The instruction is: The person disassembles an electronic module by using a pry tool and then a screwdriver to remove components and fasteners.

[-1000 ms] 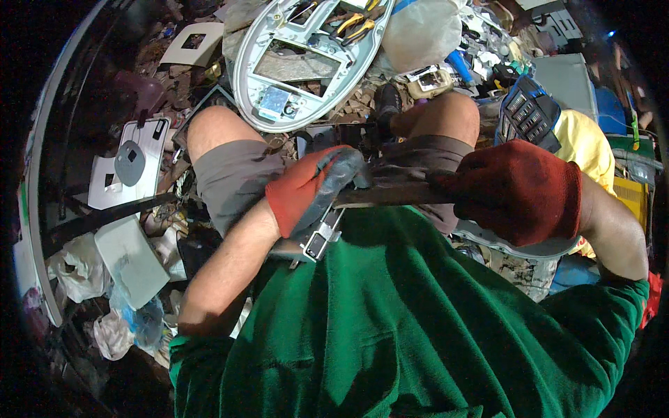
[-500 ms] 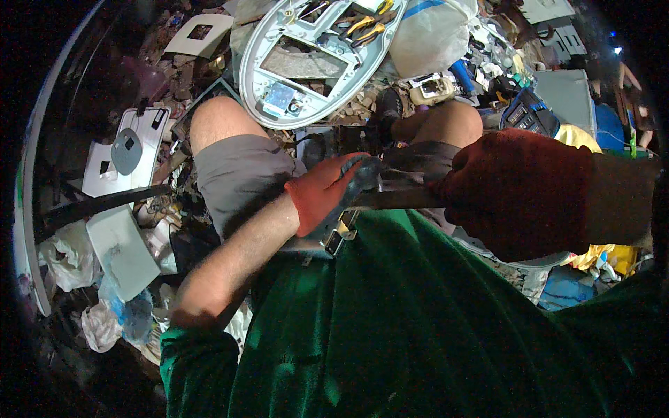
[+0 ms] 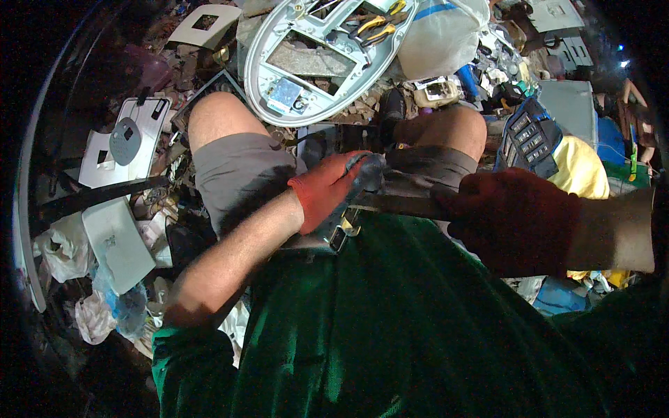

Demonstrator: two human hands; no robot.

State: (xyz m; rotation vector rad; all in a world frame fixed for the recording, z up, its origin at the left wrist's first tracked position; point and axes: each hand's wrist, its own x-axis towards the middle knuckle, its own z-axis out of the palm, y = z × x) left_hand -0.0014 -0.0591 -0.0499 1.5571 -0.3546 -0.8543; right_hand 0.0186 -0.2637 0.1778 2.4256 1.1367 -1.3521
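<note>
"Lowered slightly since the earlier frame is the right hand (image 3: 514,221). What is gripped?"
"A dark flat bar (image 3: 405,205); near its tip, before the green shirt (image 3: 376,313), a metal bracket (image 3: 340,237) is clasped by the left hand (image 3: 334,189)."

Pale oval frame (image 3: 272,73) out front, yellow-and-black pliers (image 3: 371,26) lying on its upper end, bulging whitish sack (image 3: 442,45) just beside it. Left side: white panel (image 3: 150,115) bearing a grey disc (image 3: 125,141), with a pale slab (image 3: 118,244) and crumpled white bag (image 3: 70,247) lower down. Right: black, blue-edged case (image 3: 533,143) beside yellow cloth (image 3: 584,167), grey box (image 3: 568,108) near both.
</note>
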